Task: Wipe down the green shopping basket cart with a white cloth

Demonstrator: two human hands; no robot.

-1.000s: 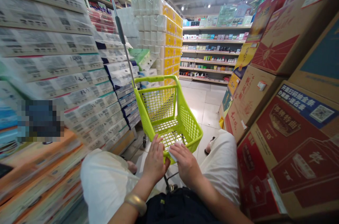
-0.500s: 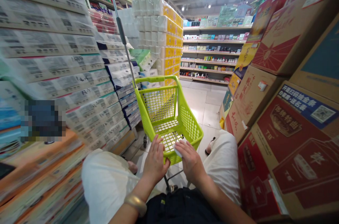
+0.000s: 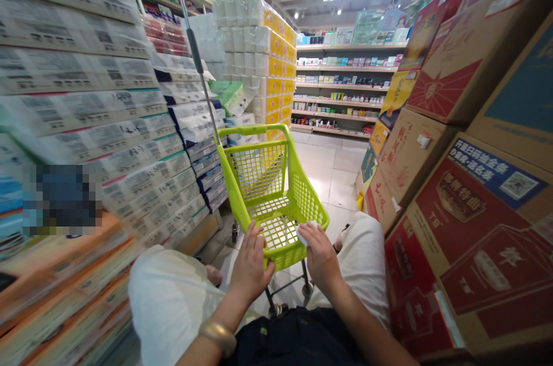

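Observation:
A small lime-green shopping cart (image 3: 259,173) stands right in front of my knees. My left hand (image 3: 250,262) grips the cart's near rim at its left corner, fingers curled over the edge. My right hand (image 3: 319,253) presses a small white wipe (image 3: 303,234) against the rim's near right corner, fingers closed on it. A gold bangle (image 3: 218,336) circles my left wrist. A metal pole (image 3: 194,55) rises from the cart's far left corner. The basket is empty.
Stacked tissue packs (image 3: 108,124) wall the left side. Toilet paper rolls (image 3: 254,55) are piled behind the cart. Red and brown cardboard boxes (image 3: 466,193) stand stacked on the right. A tiled aisle (image 3: 332,170) leads to shelves of products (image 3: 345,89) at the back.
My right hand has slid the white wipe along the cart's near rim to the right corner. The left hand has kept its grip on the rim.

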